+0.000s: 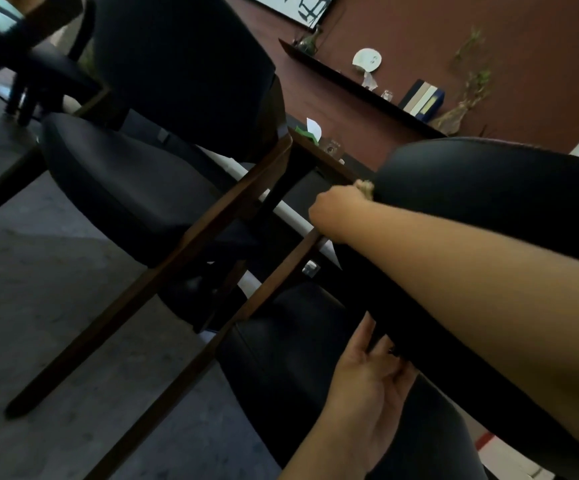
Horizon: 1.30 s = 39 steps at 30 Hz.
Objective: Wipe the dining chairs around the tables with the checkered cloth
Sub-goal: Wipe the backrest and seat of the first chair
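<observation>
The head view is strongly tilted. Grey stone-look floor [38, 306] fills the left, and a reddish-brown wall [488, 46] carries a long dark wall shelf [350, 79] with a white round fan ornament [367, 59], a block of blue and cream books [421, 98] and a vase of dry twigs [461, 109]. A dark bench [319, 152] edge shows beyond the chairs.

A black padded dining chair with brown wooden legs [135, 188] stands to the left. Nearer, a second black padded dining chair [488, 188] fills the right, its backrest curving across the frame.

The right hand [336, 211] is pressed together at the backrest's left edge, clutching a small tan bunch of cloth [365, 187] against the upholstery; the checkered pattern cannot be made out. The left hand [367, 382] is spread, palm up, its fingertips [397, 362] touching the underside of that backrest.

Most of the cloth is hidden behind the fist. The nearer chair's legs are largely cut off, and the small items on the bench are too blurred to name.
</observation>
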Tool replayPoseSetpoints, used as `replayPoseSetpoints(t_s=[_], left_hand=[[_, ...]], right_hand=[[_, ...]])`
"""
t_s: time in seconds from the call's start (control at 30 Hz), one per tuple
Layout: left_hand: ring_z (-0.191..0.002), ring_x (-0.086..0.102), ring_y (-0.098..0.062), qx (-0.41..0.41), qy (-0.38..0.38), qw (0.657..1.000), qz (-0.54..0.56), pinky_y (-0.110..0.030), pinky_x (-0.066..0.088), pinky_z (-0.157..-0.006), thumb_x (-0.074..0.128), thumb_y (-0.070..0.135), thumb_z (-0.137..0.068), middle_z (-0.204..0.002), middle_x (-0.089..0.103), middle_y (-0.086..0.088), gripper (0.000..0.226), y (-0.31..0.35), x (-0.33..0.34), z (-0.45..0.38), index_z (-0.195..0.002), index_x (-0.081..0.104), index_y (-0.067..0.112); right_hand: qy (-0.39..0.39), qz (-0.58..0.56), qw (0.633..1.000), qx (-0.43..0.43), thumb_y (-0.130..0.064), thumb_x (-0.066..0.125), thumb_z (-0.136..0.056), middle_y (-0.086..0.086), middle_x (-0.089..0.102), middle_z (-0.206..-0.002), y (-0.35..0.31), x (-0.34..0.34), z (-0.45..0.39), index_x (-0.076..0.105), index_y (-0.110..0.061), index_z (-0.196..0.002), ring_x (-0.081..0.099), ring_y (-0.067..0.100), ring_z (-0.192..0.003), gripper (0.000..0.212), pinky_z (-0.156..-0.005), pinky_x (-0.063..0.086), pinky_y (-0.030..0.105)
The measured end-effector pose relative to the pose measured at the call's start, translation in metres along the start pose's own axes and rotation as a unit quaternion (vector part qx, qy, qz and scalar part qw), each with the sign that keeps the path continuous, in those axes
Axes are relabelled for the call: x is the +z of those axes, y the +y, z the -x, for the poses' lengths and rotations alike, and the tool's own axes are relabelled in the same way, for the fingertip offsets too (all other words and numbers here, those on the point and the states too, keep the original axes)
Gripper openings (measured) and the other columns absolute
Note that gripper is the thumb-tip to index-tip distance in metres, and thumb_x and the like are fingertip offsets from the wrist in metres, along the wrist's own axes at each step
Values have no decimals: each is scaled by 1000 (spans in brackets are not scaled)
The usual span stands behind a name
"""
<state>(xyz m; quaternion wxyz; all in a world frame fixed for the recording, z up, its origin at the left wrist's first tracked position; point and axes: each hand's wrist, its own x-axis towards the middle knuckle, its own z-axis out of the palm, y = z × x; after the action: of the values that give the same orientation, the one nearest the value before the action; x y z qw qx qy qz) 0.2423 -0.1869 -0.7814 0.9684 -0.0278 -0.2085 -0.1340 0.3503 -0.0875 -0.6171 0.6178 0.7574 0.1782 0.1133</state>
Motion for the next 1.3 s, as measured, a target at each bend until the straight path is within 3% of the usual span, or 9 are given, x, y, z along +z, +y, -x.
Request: replayPoseSetpoints(t_s=[0.2, 0.33, 0.4, 0.53, 0.73, 0.83, 1.0, 1.2, 1.3], left_hand=[[-121, 59, -32, -4, -4, 1000, 8, -43, 43, -108, 32, -26, -85, -127, 63, -19, 71, -1, 1, 1, -139, 44, 18], [-119, 60, -34, -11, 3, 998, 59, -45, 39, -110, 35, -27, -81, -125, 64, -22, 74, -4, -2, -4, -140, 43, 17], [-121, 59, -33, -4, -10, 998, 60, -44, 39, -111, 40, -24, -79, -127, 63, -21, 75, -7, -3, -4, -141, 42, 18], [-124, 57, -30, -3, -29, 999, 46, -41, 46, -105, 43, -17, -86, -134, 60, -15, 71, -8, -2, 2, -144, 38, 25], [-120, 60, -29, 5, -14, 1000, 19, -39, 51, -99, 42, -17, -89, -127, 64, -15, 61, -4, 2, 2, -134, 48, 23], [-122, 59, -28, 10, -24, 1000, 18, -38, 50, -101, 42, -18, -88, -130, 63, -13, 62, -6, -1, 3, -138, 46, 19], [-126, 56, -27, 9, -40, 999, 24, -35, 48, -102, 47, -6, -92, -136, 58, -15, 49, -18, -9, 5, -139, 49, 8], [-118, 61, -29, -22, 3, 999, 30, -45, 56, -89, 48, 16, -94, -128, 64, -13, 40, -18, -10, -2, -133, 58, 17], [-112, 65, -30, -54, 9, 997, 51, -45, 56, -86, 49, 33, -90, -124, 67, -12, 45, -22, -8, -7, -132, 58, 20]], right_hand=[[3, -8, 993, -122, -20, 51, -94, 6, 58, -104, 5, -2, 38, 59, -14, -120, 55, 24, -85, 28, -68, 40, 28], [-27, 50, 971, -231, -21, 43, -96, 4, 50, -130, -6, 23, 89, 53, -21, -128, 50, 31, -115, 33, -85, 46, 41], [-5, 59, 979, -197, -18, 42, -96, 4, 46, -136, 8, 14, 86, 49, -21, -132, 47, 30, -122, 37, -92, 48, 49], [60, 60, 993, -86, -14, 44, -94, 7, 53, -131, 26, -6, 57, 54, -14, -128, 54, 29, -115, 36, -81, 46, 38], [105, -78, 971, -200, -15, 42, -96, 6, 59, -115, -1, 45, 133, 58, -18, -117, 55, 29, -103, 27, -88, 45, 40], [105, -18, 962, -251, -19, 32, -96, -1, 48, -134, 11, 38, 137, 54, -24, -128, 48, 22, -120, 39, -100, 40, 39], [97, 9, 990, -98, -15, 41, -92, 1, 43, -140, 33, 2, 89, 51, -23, -132, 48, 29, -123, 42, -92, 47, 53], [119, 31, 966, -226, -21, 32, -94, 3, 53, -132, -3, 47, 173, 60, -22, -125, 45, 27, -128, 42, -112, 32, 40], [247, 27, 955, -160, -15, 33, -92, 12, 65, -116, 27, 51, 190, 68, -12, -114, 58, 34, -115, 42, -104, 41, 46]])
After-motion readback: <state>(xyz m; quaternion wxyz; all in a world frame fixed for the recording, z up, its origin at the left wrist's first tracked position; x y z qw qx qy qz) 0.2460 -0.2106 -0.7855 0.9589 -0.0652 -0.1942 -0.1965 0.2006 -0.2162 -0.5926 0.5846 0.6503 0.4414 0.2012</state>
